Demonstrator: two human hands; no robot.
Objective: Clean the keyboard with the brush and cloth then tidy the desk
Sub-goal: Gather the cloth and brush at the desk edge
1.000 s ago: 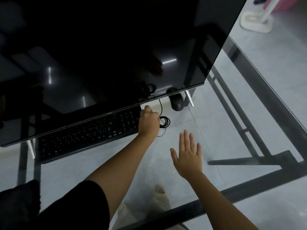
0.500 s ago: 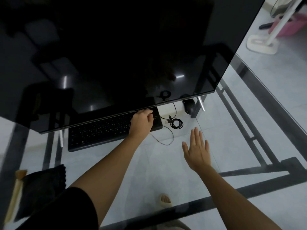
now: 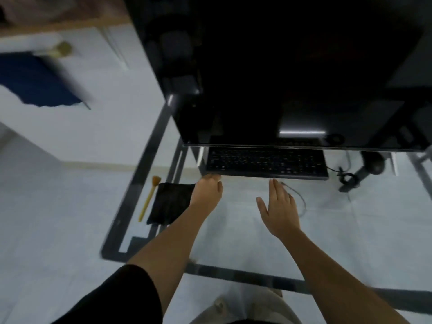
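Gripping keyboard (image 3: 266, 161) corner (left hand (image 3: 207, 191))

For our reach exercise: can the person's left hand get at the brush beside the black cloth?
Probably yes. The brush lies uncovered on the desk, just left of the cloth; the left hand, at the cloth's right edge, need only pass over the flat cloth.

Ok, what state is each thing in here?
Monitor: dark.
Keyboard: flat on the desk, under the monitor's edge.
Brush: lying on the desk, untouched.
Cloth: flat beside the brush, not held.
Left hand: fingers curled at the keyboard's near left corner; grip unclear.
Right hand: open, empty.
Mouse: untouched.
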